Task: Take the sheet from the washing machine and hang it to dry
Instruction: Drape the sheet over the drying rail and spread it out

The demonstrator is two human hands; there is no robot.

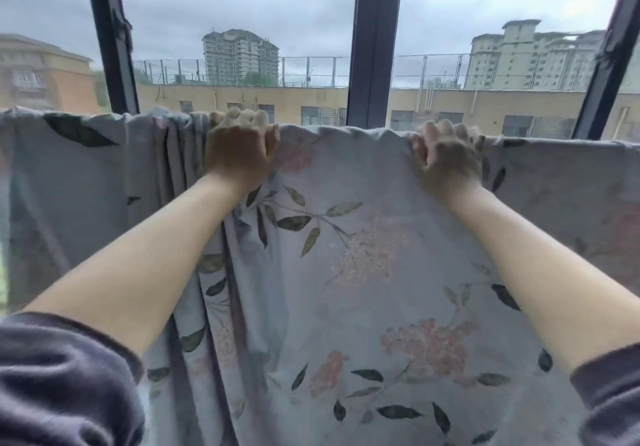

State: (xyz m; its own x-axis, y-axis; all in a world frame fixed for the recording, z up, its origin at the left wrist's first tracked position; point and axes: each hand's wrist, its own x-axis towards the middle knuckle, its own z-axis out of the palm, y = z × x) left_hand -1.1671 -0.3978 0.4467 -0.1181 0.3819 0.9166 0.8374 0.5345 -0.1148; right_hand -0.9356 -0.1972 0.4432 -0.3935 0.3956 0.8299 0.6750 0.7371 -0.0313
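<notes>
My left sleeve (62, 376) fills the lower left corner of the frame and my right sleeve (609, 386) the lower right, both dark and pushed up so my forearms are bare. The arms reach up and forward to the middle of the frame.

My left hand (242, 147) is at the top edge of the sheet (346, 272), left of centre, with the fingers curled over the edge and gripping the cloth. My right hand (446, 154) grips the same edge right of centre, its fingers also hooked over the top. The two hands are well apart, and the edge runs nearly flat between them.

The sheet is pale blue-grey with pink flower clusters and dark leaves. It hangs across the whole width of the frame, from the top edge down past the bottom. Left of my left hand it is bunched into upright folds; between and right of my hands it hangs smoother. Whatever it hangs over is hidden under the cloth.

Behind it is a window with a dark post (375, 40) at upper centre. Through the glass I see a grey sky, a tower (240, 57) and a long yellowish building (242, 99)
</notes>
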